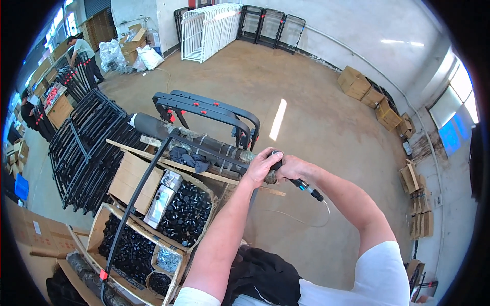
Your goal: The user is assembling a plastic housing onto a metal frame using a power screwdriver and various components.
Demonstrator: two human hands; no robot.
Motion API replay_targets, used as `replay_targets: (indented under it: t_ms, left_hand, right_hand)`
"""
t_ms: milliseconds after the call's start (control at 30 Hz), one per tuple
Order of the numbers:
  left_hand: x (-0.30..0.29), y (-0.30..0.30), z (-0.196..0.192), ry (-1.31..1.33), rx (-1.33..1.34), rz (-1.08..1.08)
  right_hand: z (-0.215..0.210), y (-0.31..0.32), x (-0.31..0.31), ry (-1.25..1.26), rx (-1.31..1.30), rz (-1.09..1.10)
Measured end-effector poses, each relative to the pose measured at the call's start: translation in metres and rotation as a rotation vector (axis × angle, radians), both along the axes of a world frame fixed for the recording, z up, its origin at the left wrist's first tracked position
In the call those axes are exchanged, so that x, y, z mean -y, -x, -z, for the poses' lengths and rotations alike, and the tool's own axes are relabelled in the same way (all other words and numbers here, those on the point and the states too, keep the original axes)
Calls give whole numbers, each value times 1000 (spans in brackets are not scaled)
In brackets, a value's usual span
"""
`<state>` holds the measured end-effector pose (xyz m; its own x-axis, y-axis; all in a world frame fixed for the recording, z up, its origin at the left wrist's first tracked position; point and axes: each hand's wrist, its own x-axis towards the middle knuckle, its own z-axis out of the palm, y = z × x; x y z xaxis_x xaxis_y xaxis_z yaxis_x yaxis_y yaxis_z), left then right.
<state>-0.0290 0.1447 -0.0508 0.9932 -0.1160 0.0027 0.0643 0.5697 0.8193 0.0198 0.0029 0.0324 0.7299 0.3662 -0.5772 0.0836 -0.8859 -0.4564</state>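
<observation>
My right hand (293,168) is closed round a black power screwdriver (306,187) with a blue ring and a thin hose at its rear end. Beside it, my left hand (261,166) is closed on a black rounded piece (276,161) at the end of the padded rail; its exact kind is partly hidden by the fingers. The hands are touching or nearly so. A black tube frame (217,159) lies along the padded rail (194,138) and reaches my left hand. Another side of the frame curves down over the boxes, with a red fitting (103,275) on it.
Left of my arm stand boxes of black plastic caps (186,214) and silver screws (167,259). Curved black frames (214,109) stand behind the rail. Stacked black frames (84,153) lie left. Two people work far left. Cartons (353,83) line the right wall; white racks (206,33) stand behind.
</observation>
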Motion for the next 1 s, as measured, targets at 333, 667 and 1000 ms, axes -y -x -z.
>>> replay_targets:
  t_ms: [333, 667, 1000]
  left_hand:
    - [-49, -1, -62, -103, 113, -171]
    - [-336, -19, -66, -154, 76, -663]
    - [-402, -47, -18, -125, -43, -740]
  right_hand:
    - [-53, -5, -53, -161, 86, -96]
    - [-67, -51, -359, -130, 204, -568]
    - [-27, -84, -436, -76, 135, -649]
